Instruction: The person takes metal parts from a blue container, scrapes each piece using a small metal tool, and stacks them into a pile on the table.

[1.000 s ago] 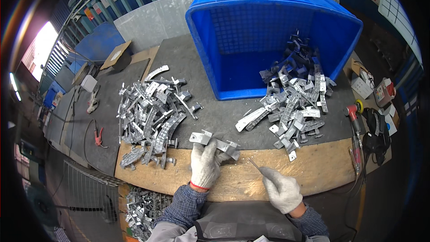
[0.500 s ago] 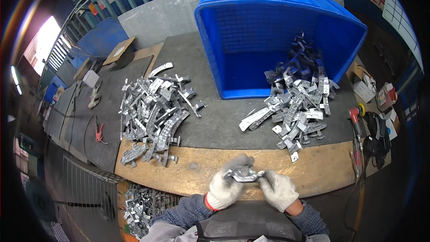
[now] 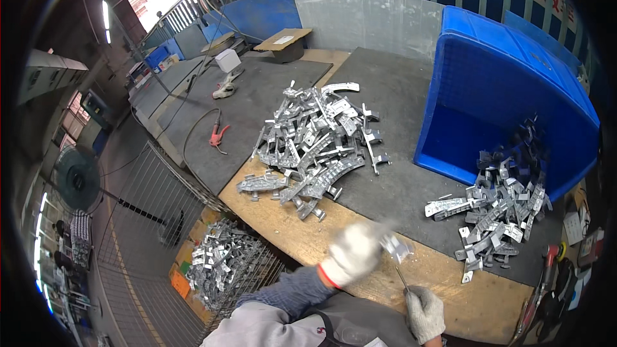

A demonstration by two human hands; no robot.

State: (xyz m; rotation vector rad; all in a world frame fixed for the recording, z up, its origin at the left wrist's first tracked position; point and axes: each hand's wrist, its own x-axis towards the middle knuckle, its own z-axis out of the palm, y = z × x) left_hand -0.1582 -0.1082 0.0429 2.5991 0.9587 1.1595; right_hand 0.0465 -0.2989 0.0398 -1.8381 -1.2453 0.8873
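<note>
My left hand (image 3: pixel 352 254), in a white knit glove with a red cuff edge, is over the wooden front strip of the table, smeared by motion. At its fingertips is a small silvery metal casting (image 3: pixel 397 249), also blurred. To the right and nearer me, my gloved right hand (image 3: pixel 425 315) is closed around a thin metal rod-like tool (image 3: pixel 402 279). The rod's tip points up toward the casting, just below it. Whether they touch I cannot tell. Beyond my left hand lies a heap of similar castings (image 3: pixel 315 141).
A blue crate (image 3: pixel 443 96) lies on its side at the right, more castings (image 3: pixel 501 212) spilling out. A red air gun (image 3: pixel 218 135) with a hose rests on the left mat. Below left stands a wire basket of castings (image 3: pixel 222 263). A power tool (image 3: pixel 549 257) lies far right.
The view has swung left, so the table things appear further right. My hands have parted; the casting stays with my left hand. The rod in my right hand now shows.
</note>
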